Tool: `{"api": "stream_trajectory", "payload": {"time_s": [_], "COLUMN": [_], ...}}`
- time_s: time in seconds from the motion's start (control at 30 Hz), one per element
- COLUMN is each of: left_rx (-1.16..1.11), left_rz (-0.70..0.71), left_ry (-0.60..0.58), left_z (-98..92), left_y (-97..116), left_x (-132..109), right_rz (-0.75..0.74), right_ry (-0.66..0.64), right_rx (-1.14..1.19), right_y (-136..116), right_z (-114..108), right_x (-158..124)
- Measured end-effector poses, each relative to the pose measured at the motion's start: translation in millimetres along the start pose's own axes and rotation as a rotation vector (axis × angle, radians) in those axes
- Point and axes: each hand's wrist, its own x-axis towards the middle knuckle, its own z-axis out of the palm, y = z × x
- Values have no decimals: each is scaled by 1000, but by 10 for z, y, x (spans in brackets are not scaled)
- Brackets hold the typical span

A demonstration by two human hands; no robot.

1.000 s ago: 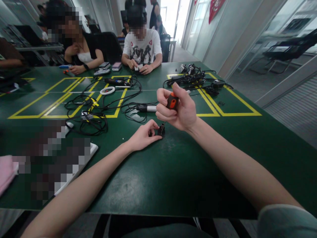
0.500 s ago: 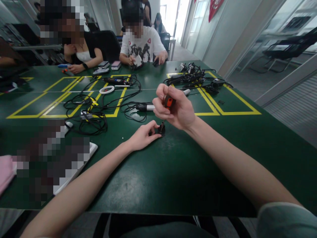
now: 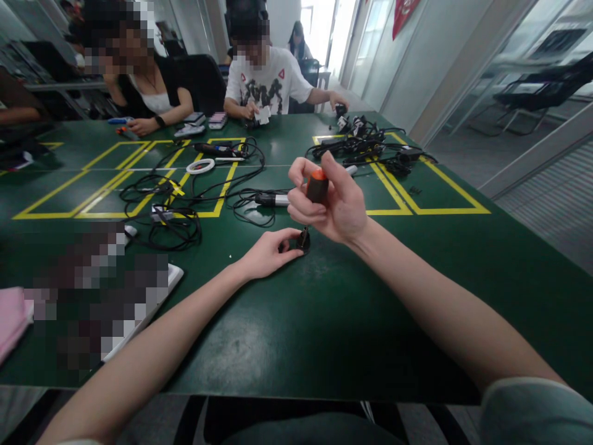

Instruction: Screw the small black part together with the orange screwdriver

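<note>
Pinching a small black part [image 3: 303, 240] between thumb and fingertips of the left grip [image 3: 266, 253], clamped on it and pressing it onto the green surface [image 3: 324, 334], near the middle and just ahead of both forearms. Holding a screwdriver [image 3: 317, 185] upright in the right grip [image 3: 333, 207], fingers wrapped tight round the orange and black handle, thin shaft pointing down into the top of the black part; tip too small to make out.

Lying at the near left edge, a pink cloth [image 3: 12, 318] beside a blurred flat item [image 3: 173, 275] with a white rim. Sprawling just beyond the hands, loose black cables [image 3: 162, 216] over yellow tape lines [image 3: 222, 191], with a black and silver cylinder [image 3: 273, 199] just past the left grip and a white ring [image 3: 201, 167] further back. Heaped inside a yellow box on the far right, another tangle of cables and plugs [image 3: 365, 148].

Sitting along the far side, two other people: one in a white printed shirt [image 3: 269, 86], one hand [image 3: 340, 102] stretched out to that heap; one in a dark top [image 3: 134, 93], a hand resting near small devices [image 3: 204, 123].
</note>
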Motion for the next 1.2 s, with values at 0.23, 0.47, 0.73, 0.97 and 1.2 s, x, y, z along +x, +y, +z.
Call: {"api": "stream_trajectory", "payload": {"time_s": [0.23, 0.47, 0.73, 0.97, 1.2], "left_rx": [38, 50, 51, 87, 82], "left_rz": [9, 20, 16, 13, 24], "left_ry": [3, 4, 1, 6, 3], "left_z": [4, 7, 6, 9, 20], "left_y": [21, -7, 10, 1, -23], "left_x": [-3, 0, 2, 2, -11], "right_rz": [-51, 19, -19, 47, -42], "right_ry": [57, 31, 40, 32, 41], "right_rx": [-115, -76, -43, -14, -67], "right_y": [-46, -42, -36, -40, -50], "right_z": [1, 9, 53, 35, 72], "right_x": [25, 9, 22, 18, 1]}}
